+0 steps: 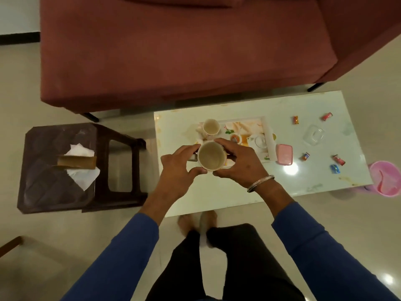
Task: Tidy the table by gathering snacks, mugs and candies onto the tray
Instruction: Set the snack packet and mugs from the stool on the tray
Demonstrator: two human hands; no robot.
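At the far left a dark stool (58, 166) is seen on the floor, with white tissues (83, 177) and a brown cardboard piece (76, 162) laid on it. On the pale table (217, 192) a printed tray (265, 135) is set, and one mug (211, 127) is stood upright at its far left corner. A second mug (211, 156) is held upright over the tray's near left part; it is gripped from its left by the curled fingers of the left hand (178, 168) and from its right by the right hand (238, 162), on whose wrist a metal bangle (260, 183) is worn. Just right of the tray a pink lidded box (284, 157) is placed. Further right a clear plastic container (313, 134) is seen, and around it five wrapped candies (295, 120) are scattered well apart; their printing is too small to be read. A pink bin (385, 181) is stood off the table's right end.
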